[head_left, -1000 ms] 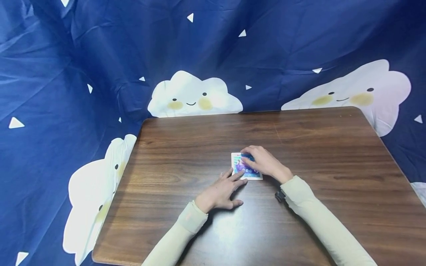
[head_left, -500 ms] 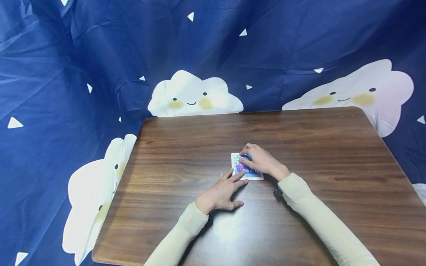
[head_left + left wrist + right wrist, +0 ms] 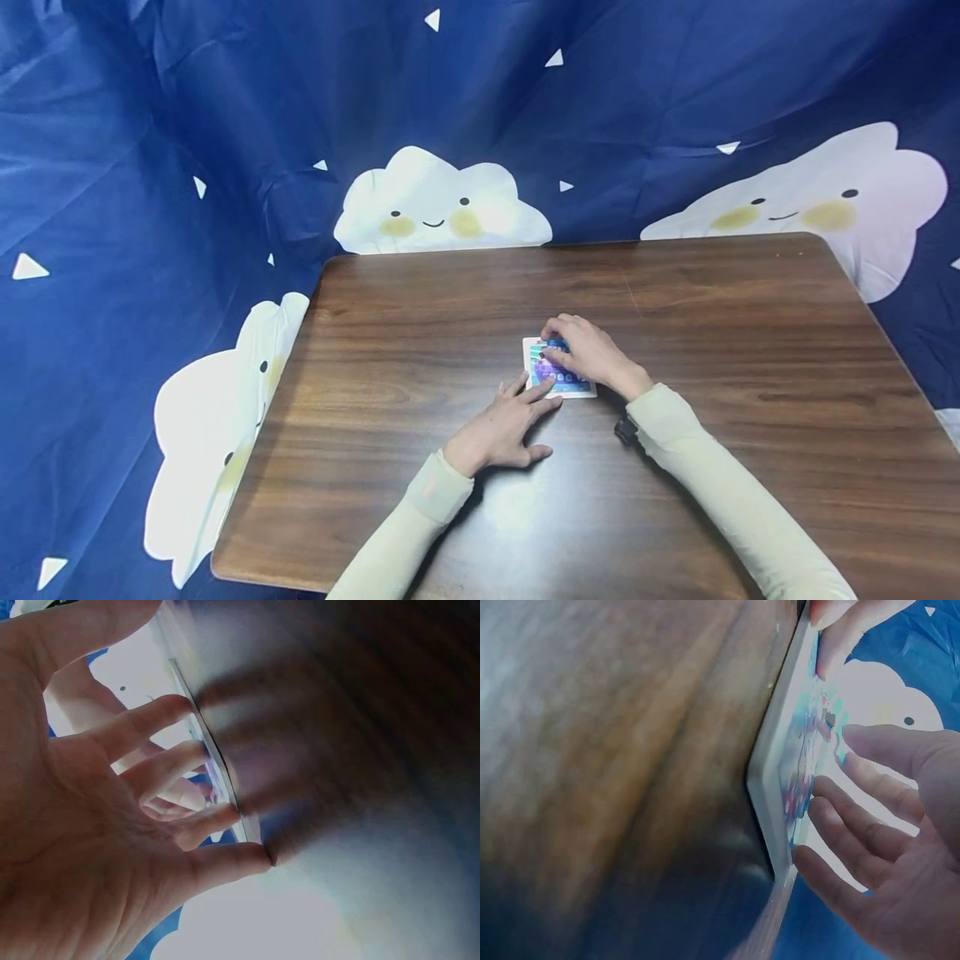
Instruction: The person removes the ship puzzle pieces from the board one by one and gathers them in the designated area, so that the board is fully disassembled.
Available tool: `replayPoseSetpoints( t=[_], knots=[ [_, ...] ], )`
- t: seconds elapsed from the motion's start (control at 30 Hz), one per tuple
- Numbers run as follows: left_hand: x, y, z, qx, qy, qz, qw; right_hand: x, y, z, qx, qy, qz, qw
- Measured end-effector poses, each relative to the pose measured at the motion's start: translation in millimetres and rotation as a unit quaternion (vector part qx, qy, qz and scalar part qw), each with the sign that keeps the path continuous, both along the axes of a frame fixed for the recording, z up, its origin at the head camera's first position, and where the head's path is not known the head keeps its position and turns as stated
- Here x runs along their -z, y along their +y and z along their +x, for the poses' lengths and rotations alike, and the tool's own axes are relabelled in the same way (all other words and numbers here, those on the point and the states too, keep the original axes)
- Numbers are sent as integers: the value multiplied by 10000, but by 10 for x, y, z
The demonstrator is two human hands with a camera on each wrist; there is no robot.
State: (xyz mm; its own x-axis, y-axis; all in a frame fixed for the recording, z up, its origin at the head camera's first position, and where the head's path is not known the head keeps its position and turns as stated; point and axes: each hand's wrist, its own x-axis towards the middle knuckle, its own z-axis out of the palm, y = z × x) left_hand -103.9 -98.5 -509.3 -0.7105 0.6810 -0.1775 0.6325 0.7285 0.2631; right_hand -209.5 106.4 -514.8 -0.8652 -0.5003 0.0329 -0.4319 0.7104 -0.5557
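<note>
prob steadying picture board point(image 3: 568, 378) with spread left hand point(image 3: 504, 427)'s fingertips, 7 o'clock; can't tell if pinching with right hand point(image 3: 592, 350), 2 o'clock

The head view looks forward and down on the tabletop point(image 3: 390, 333) from well above; both wrist views, turned sideways, skim it close up, and all three share the white-bordered panel point(image 3: 567, 377).

White-bordered board point(image 3: 567, 386) partly hidden under fingers point(image 3: 537, 391), its picture point(image 3: 559, 377) indistinct, sleeves point(image 3: 726, 483) cut off
</note>
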Motion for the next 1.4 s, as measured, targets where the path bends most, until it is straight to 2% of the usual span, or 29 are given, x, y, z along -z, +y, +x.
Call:
replayPoseSetpoints(
  t=[0.2,0.43,0.7,1.0,1.2,1.4],
  knots=[
    [-37,26,-26,12,-34,-22,10000,-21,32,-31,98,-182,-343,9992],
    [-27,14,6,-65,-56,-192,9998,-37,3,-58,-104,-495,-759,9958],
    [-22,-28,-20,-100,-98,-150,9998,-41,-63,-233,-84,-559,-1157,9917],
    [-9,-3,-29,-48,-117,24,9999,-60,-122,-435,455,-655,-1371,9874],
    [-10,-3,-41,-38,-53,40,10000,1,-182,-569,843,-785,-1436,9829],
    [-21,-2,-40,12,-35,2,10000,25,-213,-646,1105,-1264,-1740,9703]
  ],
)
